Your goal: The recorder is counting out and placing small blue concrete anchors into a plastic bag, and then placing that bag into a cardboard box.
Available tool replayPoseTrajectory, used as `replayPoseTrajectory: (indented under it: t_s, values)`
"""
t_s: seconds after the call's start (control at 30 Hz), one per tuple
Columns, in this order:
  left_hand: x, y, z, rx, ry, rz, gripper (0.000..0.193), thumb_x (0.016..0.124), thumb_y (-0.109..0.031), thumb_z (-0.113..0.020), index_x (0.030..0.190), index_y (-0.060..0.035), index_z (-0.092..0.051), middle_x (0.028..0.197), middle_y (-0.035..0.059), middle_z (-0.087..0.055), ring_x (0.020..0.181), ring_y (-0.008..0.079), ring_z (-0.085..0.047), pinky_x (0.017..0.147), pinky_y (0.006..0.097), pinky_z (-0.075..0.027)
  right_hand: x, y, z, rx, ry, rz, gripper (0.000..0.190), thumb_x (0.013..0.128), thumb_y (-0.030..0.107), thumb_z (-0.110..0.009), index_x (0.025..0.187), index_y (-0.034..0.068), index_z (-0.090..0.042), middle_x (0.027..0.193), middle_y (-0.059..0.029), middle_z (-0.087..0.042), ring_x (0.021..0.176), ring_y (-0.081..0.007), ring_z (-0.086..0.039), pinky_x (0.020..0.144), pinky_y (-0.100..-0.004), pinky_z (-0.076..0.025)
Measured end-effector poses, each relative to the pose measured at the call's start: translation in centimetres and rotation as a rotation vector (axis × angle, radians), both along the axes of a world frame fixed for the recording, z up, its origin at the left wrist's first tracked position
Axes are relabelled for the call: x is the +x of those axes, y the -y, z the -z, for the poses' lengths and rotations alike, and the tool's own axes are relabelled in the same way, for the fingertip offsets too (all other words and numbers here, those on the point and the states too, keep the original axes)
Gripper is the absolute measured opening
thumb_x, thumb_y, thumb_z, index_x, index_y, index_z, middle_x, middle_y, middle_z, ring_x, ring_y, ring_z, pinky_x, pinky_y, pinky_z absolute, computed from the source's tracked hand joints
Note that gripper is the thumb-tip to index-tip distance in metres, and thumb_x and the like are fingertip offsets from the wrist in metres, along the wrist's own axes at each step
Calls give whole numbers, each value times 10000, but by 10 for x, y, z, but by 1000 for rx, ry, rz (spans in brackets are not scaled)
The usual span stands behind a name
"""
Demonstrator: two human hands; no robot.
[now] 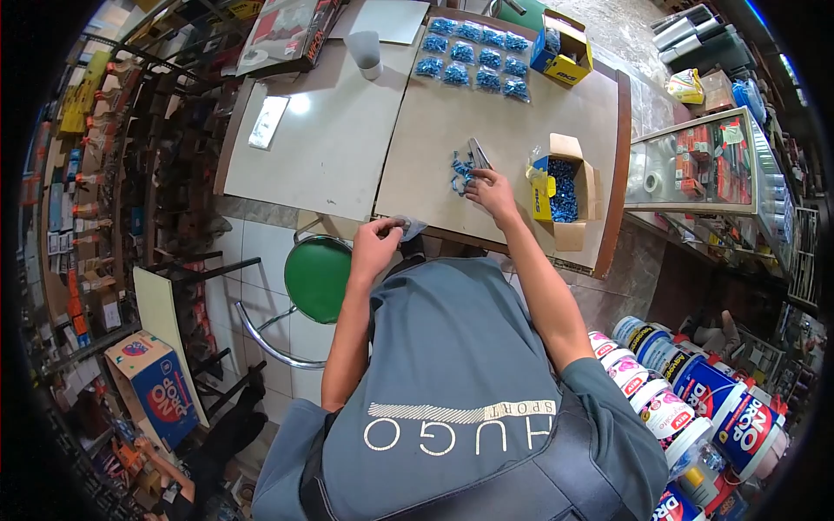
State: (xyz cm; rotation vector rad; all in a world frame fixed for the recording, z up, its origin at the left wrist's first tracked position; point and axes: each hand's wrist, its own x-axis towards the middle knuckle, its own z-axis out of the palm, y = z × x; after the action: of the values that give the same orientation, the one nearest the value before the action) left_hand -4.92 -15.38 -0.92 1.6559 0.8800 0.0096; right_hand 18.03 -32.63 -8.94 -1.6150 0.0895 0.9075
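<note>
My left hand (378,242) is at the table's front edge, its fingers pinching a small clear plastic bag (412,226). What the bag contains is hard to make out. On the table, my right hand (490,195) reaches down to a loose cluster of small blue metallic pieces (461,174). Whether its fingers grip any piece is unclear. Just beyond that hand lies a slim silver metal tool (479,154). To the right stands an open cardboard box (563,189) filled with the same blue pieces. Filled clear bags (459,73) of blue pieces lie in rows farther back.
A second yellow-and-blue box (561,49) stands at the table's back right. A clear plastic cup (365,55) and a white packet (268,122) are on the left tabletop (326,150). A green stool (319,280) is beside me; paint buckets (671,410) stack at lower right.
</note>
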Motion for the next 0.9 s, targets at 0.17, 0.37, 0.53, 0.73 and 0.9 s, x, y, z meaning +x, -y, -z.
replayPoseTrajectory:
  t_s: [0.17, 0.37, 0.53, 0.73, 0.9]
  values:
    - [7, 1, -6, 9, -9, 0, 297, 881, -135, -674, 1121, 26, -742, 845, 50, -704, 718, 95, -590, 651, 257, -479, 2, 33, -37, 61, 242, 71, 235, 991, 28, -524, 1168, -35, -665, 1036, -109, -714, 925, -182, -716, 772, -284, -586]
    - [20, 2, -1, -12, -3, 46, 291, 885, -120, -656, 1126, 17, -747, 848, 56, -712, 732, 99, -616, 672, 254, -498, 32, 109, -38, -387, 900, 390, 280, 901, 30, -571, 1153, 17, -691, 1026, -153, -730, 922, -289, -711, 850, -383, -558]
    - [30, 6, -4, -57, -18, 98, 293, 895, -114, -646, 1137, 22, -741, 848, 67, -715, 729, 106, -634, 684, 256, -508, 42, 137, -37, -726, 1021, -117, 365, 873, 24, -553, 1220, 21, -663, 1177, -229, -665, 1112, -399, -622, 991, -453, -487]
    - [32, 11, -3, -70, -4, 108, 289, 898, -118, -645, 1134, 19, -741, 864, 70, -725, 734, 110, -639, 691, 257, -510, 62, 131, -58, -745, 741, -386, 396, 853, 73, -640, 1245, 14, -646, 1189, -254, -659, 1146, -412, -609, 991, -449, -487]
    - [30, 14, -4, -49, -22, 104, 283, 898, -122, -648, 1122, 21, -744, 874, 70, -728, 746, 106, -636, 697, 258, -511, 68, 133, -60, -758, 722, -361, 375, 821, 85, -663, 1192, 27, -681, 1144, -255, -684, 1118, -403, -635, 969, -464, -506]
